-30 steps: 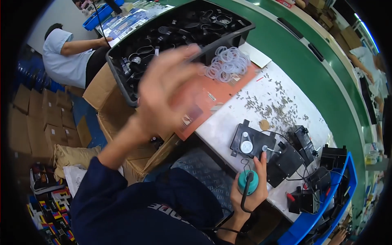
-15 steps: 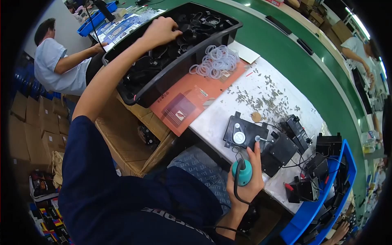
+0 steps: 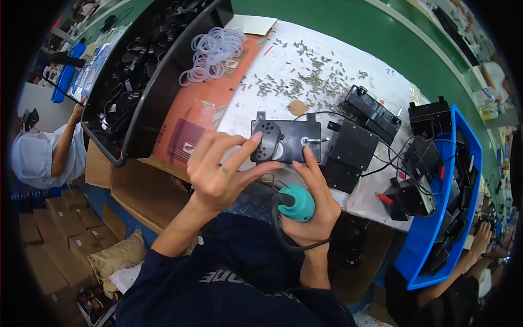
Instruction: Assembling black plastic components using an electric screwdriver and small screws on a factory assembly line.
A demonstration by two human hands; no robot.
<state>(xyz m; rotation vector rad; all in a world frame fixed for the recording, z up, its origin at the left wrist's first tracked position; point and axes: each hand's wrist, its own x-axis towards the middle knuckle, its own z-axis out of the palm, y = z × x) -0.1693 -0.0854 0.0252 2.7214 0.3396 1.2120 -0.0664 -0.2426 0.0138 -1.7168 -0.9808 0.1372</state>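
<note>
My left hand [image 3: 218, 169] pinches a black plastic cover [image 3: 269, 139] with round holes and holds it over the left end of a flat black housing [image 3: 293, 132]. A teal electric screwdriver [image 3: 299, 204] with a dark cord rests in the palm of my right hand [image 3: 318, 212]. The thumb and forefinger of that hand reach to the housing's near edge, below a silver pin [image 3: 316, 141] on its right part. Part of a white disc shows behind the cover. Beside the housing lies a black box-shaped part [image 3: 357, 144] with cables.
Small screws [image 3: 310, 79] lie scattered across the white work surface [image 3: 261, 60]. Clear rings [image 3: 215, 52] are heaped beside a black bin [image 3: 147, 101] of black parts. At right, a blue tray [image 3: 417, 267] holds black units, with cables and red-tipped leads [image 3: 384, 198] nearby. Other people sit around.
My left hand has come out of the black bin to the housing, now holding a perforated cover. My right hand still holds the screwdriver. The whole view has shifted.
</note>
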